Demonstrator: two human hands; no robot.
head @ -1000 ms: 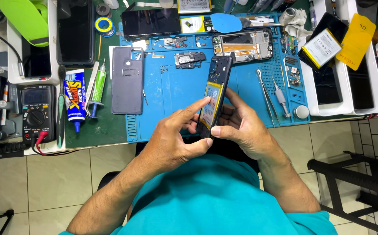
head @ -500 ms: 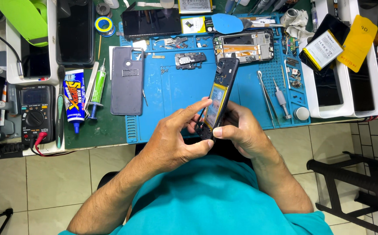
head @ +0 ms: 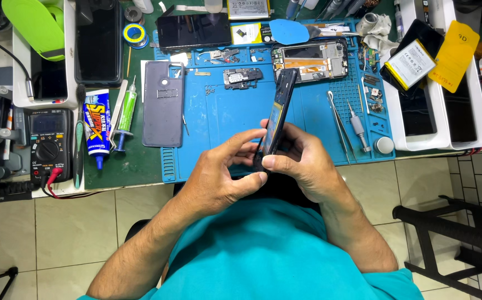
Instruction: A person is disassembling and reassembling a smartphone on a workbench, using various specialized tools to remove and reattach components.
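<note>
Currently, left hand [head: 219,175] and right hand [head: 302,164] both grip the opened phone [head: 277,119] edge-on above the blue mat [head: 213,128], apparently exposing its side seam; tweezers [head: 338,119] lie just right.

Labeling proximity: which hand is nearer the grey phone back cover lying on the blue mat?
Left. The left hand is just right of and below the grey phone back cover; the right hand is farther right, past the dark phone both hold.

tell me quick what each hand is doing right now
Left hand: closed on the lower end of the phone.
Right hand: gripping the same phone, held on edge.
</note>
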